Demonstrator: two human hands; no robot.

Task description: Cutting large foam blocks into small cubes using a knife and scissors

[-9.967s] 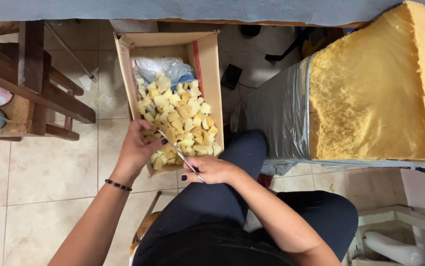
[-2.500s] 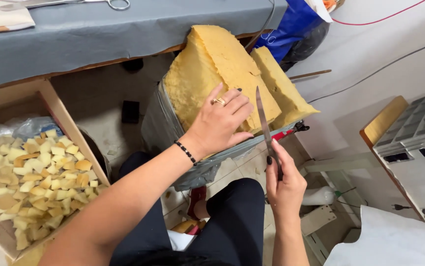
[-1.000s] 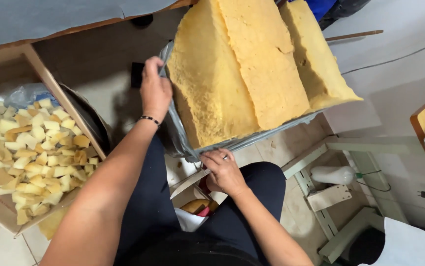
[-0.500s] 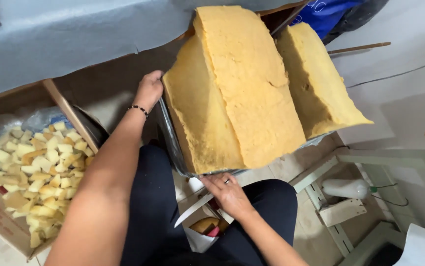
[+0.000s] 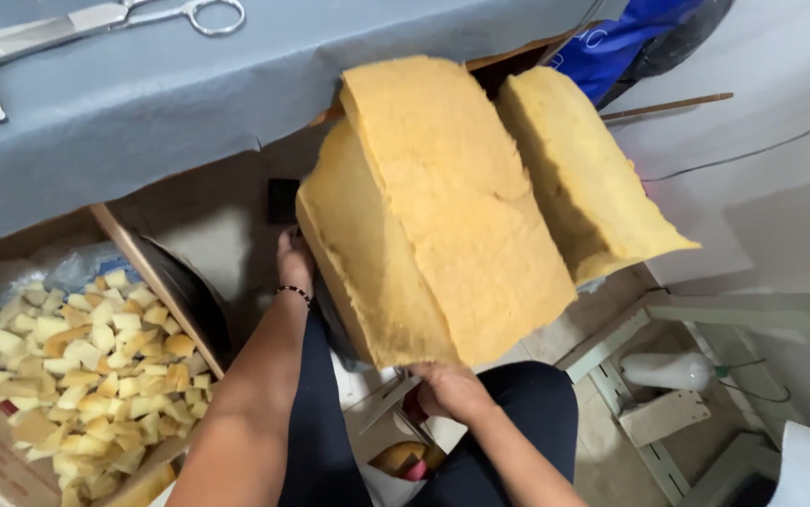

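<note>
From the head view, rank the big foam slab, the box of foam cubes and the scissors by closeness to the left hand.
1. Foam slab: right beside the left hand.
2. Box of foam cubes: lower left.
3. Scissors: on the grey-covered table, top left.

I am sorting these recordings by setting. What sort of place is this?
Probably a small upholstery or craft workshop: large yellow foam slabs, a cardboard box of cut foam cubes, and scissors on a grey cloth-covered table.
</note>
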